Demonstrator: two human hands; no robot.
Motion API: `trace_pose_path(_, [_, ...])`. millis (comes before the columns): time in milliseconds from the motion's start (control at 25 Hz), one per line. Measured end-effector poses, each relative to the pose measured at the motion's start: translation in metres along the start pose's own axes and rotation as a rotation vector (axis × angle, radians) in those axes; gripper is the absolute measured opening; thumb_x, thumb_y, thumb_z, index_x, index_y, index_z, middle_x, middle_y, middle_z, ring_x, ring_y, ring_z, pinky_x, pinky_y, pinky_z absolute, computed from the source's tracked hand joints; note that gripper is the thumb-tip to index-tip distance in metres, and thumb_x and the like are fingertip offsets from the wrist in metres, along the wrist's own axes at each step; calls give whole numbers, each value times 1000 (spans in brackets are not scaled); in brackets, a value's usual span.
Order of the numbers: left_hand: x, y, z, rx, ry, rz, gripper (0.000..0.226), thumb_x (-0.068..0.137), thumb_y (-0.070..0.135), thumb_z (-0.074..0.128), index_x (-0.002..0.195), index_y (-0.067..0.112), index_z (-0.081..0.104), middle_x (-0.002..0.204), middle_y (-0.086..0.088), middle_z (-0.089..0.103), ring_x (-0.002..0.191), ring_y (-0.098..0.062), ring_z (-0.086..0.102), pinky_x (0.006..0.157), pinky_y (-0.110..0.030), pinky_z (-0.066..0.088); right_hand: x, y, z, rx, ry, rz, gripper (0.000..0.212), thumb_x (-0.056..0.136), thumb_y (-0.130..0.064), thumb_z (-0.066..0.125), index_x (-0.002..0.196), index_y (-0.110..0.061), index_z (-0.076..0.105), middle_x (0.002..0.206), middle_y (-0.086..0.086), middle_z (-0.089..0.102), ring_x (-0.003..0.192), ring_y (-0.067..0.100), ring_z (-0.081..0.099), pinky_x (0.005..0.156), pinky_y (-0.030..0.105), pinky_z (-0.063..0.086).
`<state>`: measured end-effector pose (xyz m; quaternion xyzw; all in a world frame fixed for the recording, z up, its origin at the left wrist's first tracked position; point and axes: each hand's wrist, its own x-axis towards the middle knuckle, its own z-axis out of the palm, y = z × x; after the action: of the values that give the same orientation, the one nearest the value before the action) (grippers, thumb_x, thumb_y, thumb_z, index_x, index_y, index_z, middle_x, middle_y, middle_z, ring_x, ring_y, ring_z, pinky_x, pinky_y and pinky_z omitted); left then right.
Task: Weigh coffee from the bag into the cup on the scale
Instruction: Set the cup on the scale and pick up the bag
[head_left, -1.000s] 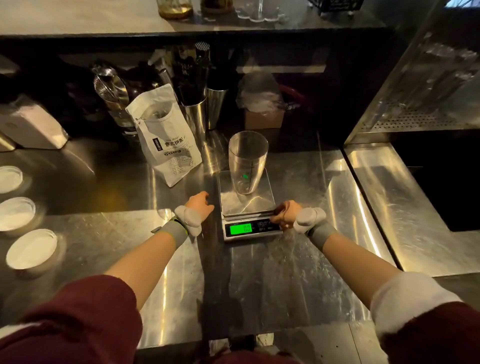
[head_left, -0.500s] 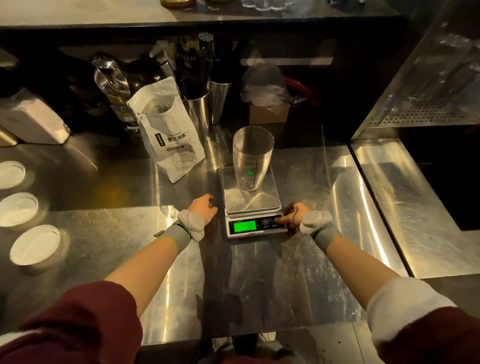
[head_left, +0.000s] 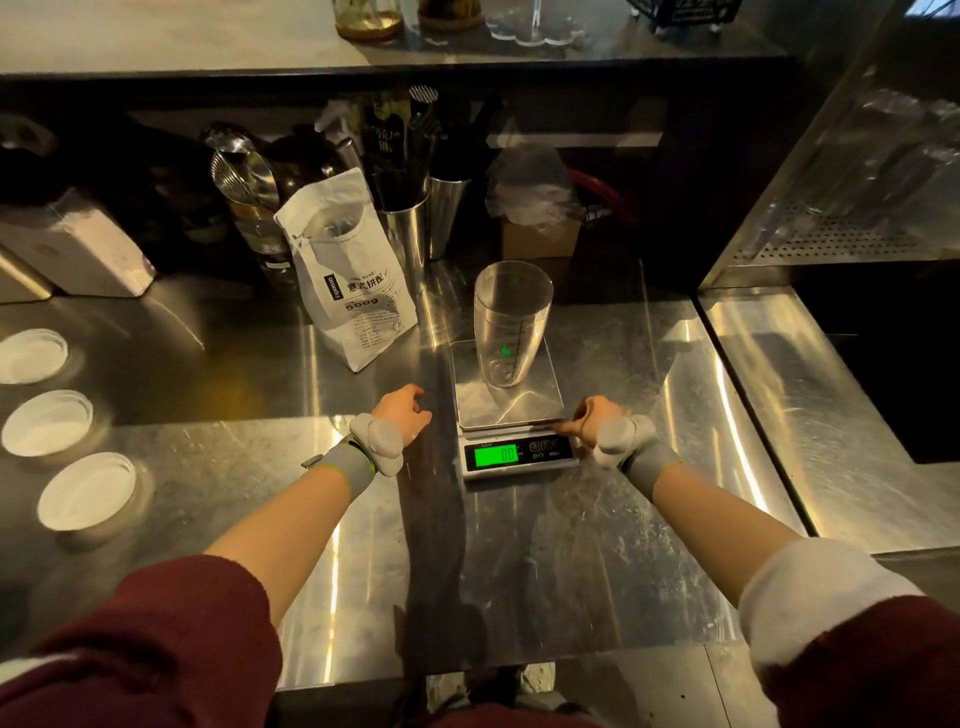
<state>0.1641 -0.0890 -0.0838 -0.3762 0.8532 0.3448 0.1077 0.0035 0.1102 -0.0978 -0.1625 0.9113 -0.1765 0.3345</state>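
Steel counter (head_left: 597, 545) carried the scale (head_left: 514, 426), its green display at zero, with the clear cup (head_left: 511, 325) upright and empty on the platform. The right hand (head_left: 589, 418), loosely curled and holding nothing, touched the scale's right corner; the left hand (head_left: 402, 410) rested half-closed and empty beside it. Taring seemed done; next came reaching back-left for the white coffee bag (head_left: 345, 283).

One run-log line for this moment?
cup empty on scale | bag untouched | left hand free | right hand at scale
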Motion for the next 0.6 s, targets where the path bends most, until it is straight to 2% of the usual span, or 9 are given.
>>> trace_pose_path(80, [-1, 0, -11, 13, 24, -1, 45, 92, 14, 49, 134, 3, 40, 130, -19, 54, 120, -33, 51, 101, -38, 40, -3, -12, -3, -14, 4, -4, 33, 88, -28, 63, 110, -3, 62, 111, 17, 65, 85, 24, 57, 80, 32, 47])
trace_pose_path(200, [-1, 0, -28, 4, 62, -9, 45, 91, 14, 50, 134, 3, 40, 131, -19, 54, 121, -33, 50, 101, -36, 40, -9, -36, 0, 8, -125, -70, 18, 92, -28, 58, 101, -13, 55, 97, 12, 55, 59, 12, 45, 56, 20, 38])
trace_pose_path(320, [1, -3, -48, -25, 101, -22, 43, 91, 13, 50, 132, 1, 42, 132, -20, 53, 122, -34, 50, 103, -38, 40, -19, -69, 4, 97, -246, -115, 24, 95, -24, 53, 112, -8, 57, 79, 6, 56, 51, 6, 47, 44, 12, 40])
trace_pose_path(400, [5, -6, -61, -16, 138, -39, 36, 91, 13, 50, 124, 0, 49, 129, -21, 55, 120, -36, 51, 103, -40, 41, -24, -91, 7, 201, -293, -166, 36, 97, -23, 50, 125, -1, 51, 71, 2, 55, 51, 7, 50, 44, 15, 40])
trace_pose_path(520, [10, -10, -88, -21, 227, -87, 26, 90, 12, 49, 112, 1, 57, 123, -22, 59, 114, -37, 54, 97, -39, 43, -25, -129, 11, 277, -283, -276, 44, 98, -23, 48, 136, -2, 39, 76, 3, 55, 57, 12, 50, 47, 20, 38])
trace_pose_path(600, [13, -10, -105, -17, 264, -128, 27, 91, 13, 48, 113, -1, 55, 122, -23, 58, 113, -37, 55, 95, -40, 44, -25, -152, 11, 312, -248, -310, 51, 97, -22, 50, 141, -6, 30, 83, 7, 54, 56, 12, 47, 43, 19, 37])
